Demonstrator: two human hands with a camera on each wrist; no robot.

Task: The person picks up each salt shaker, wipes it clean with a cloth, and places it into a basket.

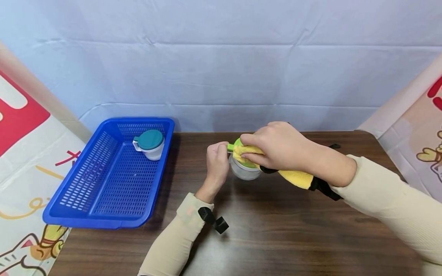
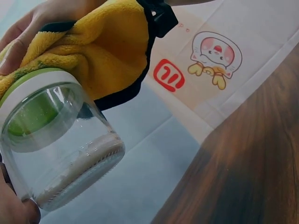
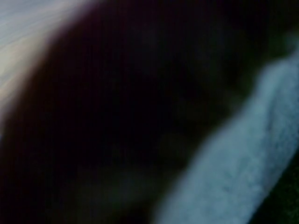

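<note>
My left hand (image 1: 217,163) grips the green handle (image 1: 230,147) of a clear glass jar (image 1: 246,174) with a green lid (image 2: 28,83). In the left wrist view the jar appears tilted, with a white ring under the lid and a ribbed base. My right hand (image 1: 276,143) holds a yellow cloth (image 1: 297,179) with black edging and presses it onto the lid, covering much of it. The cloth's free end hangs below the right wrist. The right wrist view is mostly dark, with a blurred strip of fabric (image 3: 238,144) close to the lens.
A blue plastic basket (image 1: 103,223) stands on the left of the dark wooden table (image 1: 276,237). In its far right corner sits a white container with a teal lid (image 1: 150,139). A pale cloth backdrop (image 1: 221,76) hangs behind, and printed sheets flank the table.
</note>
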